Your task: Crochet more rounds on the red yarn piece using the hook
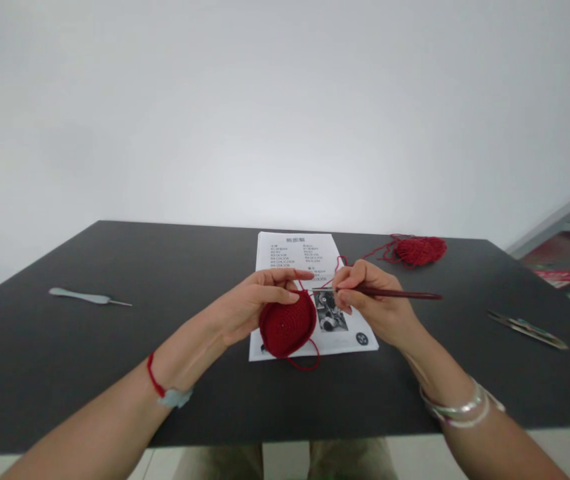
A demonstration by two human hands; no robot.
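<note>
Khaki trousers (352,460) show below the near edge of a black bench (189,267), where a person sits or stands with both forearms reaching in over it. Silver bangles (465,408) circle the right wrist; a red cord (153,377) rings the left.

Beyond the wrists, the left hand (247,301) pinches the upper rim of a round, red crocheted piece (287,327), thumb in front and forefinger stretched out above, a grip that appears to steady the edge and guide the yarn. A loose red loop (317,357) hangs at the piece's lower side. The right hand (385,313) pinches a crochet hook (415,294) close to its metal end, handle pointing outward, apparently for fine control; its tip meets the yarn at the rim, though exact contact is too small to tell.

Printed paper (337,343), with a photograph (332,321), lies beneath the hands, likely so the text can be read at a glance. To either side, a pale-handled hook (85,296) and a slim metal tool (529,329) rest well apart, perhaps to leave elbow room.

Farther back, a red yarn bundle (421,251) sits to the right, its strand trailing toward the right hand, seemingly placed to feed freely. White wall (265,133) closes the view.
</note>
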